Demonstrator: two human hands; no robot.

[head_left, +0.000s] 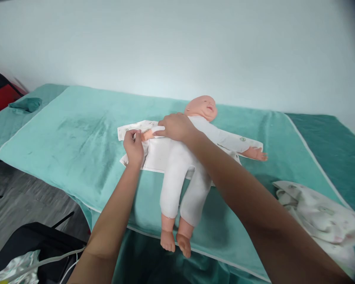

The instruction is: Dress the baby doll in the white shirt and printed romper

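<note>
A baby doll (pixel 177 177) with a white cloth body lies on its back, its head towards the wall and turned to the right. Under it is a white patterned baby shirt (pixel 158 156), spread open. The doll's arm on the right side is inside a sleeve (pixel 235 141), with its hand poking out of the cuff. My left hand (pixel 133 148) is closed in a pinch at the doll's other hand (pixel 147 135), beside the flat sleeve. Around that arm's forearm and upper part, my right hand (pixel 177 127) is closed, partly covering the doll's chest.
Teal covers (pixel 77 130) spread over the bed, which stands against a white wall (pixel 165 47). Crumpled patterned cloth (pixel 319 213) lies at the right. A black chair (pixel 32 240) with a cable (pixel 59 257) stands at lower left. A red item (pixel 1 98) is at far left.
</note>
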